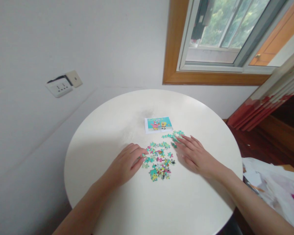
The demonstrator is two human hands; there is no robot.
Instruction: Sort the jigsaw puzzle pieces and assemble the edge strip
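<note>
Jigsaw puzzle pieces (159, 160) in turquoise, pink and yellow lie loosely scattered and partly heaped on the white round table (137, 205). My left hand (126, 163) is at the left side of the pieces, thumb and fingertips brought together around a small greenish puzzle piece, mostly hidden by the fingers. On the right, my right hand (194, 153) lies palm down with its fingers stretched out, the fingertips touching a group of turquoise pieces (171, 135). Behind the pieces lies a picture card (159, 125) showing a pink and a yellow cartoon figure on turquoise.
A white wall with a socket (59, 86) borders the table at the left and back. A wood-framed window (176, 76) is behind on the right. White plastic bags (274, 182) lie to the right below the table, near a red and white curtain (259, 107).
</note>
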